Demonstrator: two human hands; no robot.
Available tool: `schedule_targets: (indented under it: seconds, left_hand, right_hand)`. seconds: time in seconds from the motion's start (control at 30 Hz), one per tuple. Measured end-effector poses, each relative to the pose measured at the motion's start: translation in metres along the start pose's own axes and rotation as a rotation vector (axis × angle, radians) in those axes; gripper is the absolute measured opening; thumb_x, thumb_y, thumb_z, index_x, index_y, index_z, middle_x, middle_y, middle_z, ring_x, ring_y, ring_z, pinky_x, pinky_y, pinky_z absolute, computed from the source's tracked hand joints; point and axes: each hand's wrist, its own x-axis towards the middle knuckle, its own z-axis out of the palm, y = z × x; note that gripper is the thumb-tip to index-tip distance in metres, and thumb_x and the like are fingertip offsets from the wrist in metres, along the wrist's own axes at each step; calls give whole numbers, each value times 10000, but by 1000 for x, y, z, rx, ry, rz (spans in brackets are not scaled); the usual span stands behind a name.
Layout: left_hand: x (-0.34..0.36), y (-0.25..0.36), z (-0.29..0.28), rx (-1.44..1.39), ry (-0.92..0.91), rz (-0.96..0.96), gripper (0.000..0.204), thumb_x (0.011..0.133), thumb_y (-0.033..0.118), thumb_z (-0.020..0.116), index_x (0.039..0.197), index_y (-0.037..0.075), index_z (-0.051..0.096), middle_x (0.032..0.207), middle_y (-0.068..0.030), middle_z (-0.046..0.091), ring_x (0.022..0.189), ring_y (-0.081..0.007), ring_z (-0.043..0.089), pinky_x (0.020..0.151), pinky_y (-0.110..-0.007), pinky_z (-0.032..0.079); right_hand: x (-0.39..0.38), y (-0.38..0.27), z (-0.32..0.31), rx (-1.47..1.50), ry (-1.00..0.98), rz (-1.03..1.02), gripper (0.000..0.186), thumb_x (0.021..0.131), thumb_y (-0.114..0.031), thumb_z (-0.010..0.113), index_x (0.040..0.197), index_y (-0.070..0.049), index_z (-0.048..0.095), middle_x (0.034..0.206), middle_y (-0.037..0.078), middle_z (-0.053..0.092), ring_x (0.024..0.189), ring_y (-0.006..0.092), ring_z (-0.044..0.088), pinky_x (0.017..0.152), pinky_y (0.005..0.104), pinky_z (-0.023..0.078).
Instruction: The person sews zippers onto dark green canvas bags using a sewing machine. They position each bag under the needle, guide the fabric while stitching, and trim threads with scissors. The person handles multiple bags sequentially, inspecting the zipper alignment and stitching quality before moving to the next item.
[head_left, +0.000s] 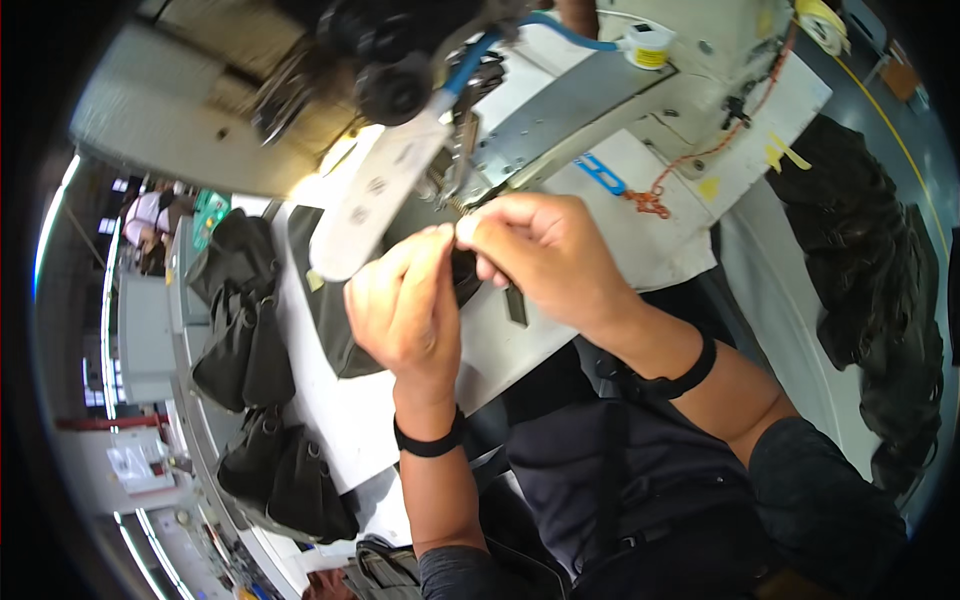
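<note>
My left hand (402,298) and my right hand (542,258) meet below the needle area (456,195) of an industrial sewing machine (175,115), fingers closed in pinches on a narrow dark strap or fabric edge; exactly where they grip is partly hidden. A dark olive strap end (515,305) hangs below my right hand. Dark olive fabric (337,335) lies on the white work surface (480,360) beside and under my left hand. A long pale plate (370,205) with screws angles above my left hand.
Dark bags (245,350) line the left. Blue snips (600,173) on a red cord and a small white container (648,45) sit at upper right. Dark fabric (840,280) is heaped at the right. Another person (150,225) is in the left background.
</note>
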Motion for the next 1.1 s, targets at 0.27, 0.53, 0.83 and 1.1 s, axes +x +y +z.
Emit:
schedule_targets:
  seconds: [0.27,0.53,0.83,1.1]
  left_hand:
    - [5,-4,-1,5,9,2,206,837,-57,816,1005,54,770,967,-56,781,855,-207,703,758,-311,496]
    - [6,-13,6,27,35,-52,166,843,-26,818,989,47,784,963,-72,780,820,-206,691,752,-309,495]
    - [2,-9,8,15,50,-79,175,840,-34,813,995,44,789,957,-78,781,831,-209,699,762,-309,498]
    - [3,-9,9,12,68,-86,195,831,-44,815,1001,49,797,947,-73,777,799,-205,679,748,-310,496]
  right_hand:
    - [4,-4,7,-92,51,-15,210,1019,-132,678,965,56,753,747,44,706,658,60,634,595,224,508]
    - [10,-16,7,-319,47,-12,298,1031,-206,661,923,58,746,708,58,692,600,73,605,571,272,497]
    - [-10,-29,-9,-883,51,-117,296,1005,-288,667,925,-10,724,676,152,632,530,262,529,548,386,434]
    - [-20,25,-45,-852,77,-169,244,1021,-229,656,943,-5,714,769,161,680,646,314,612,618,394,480]
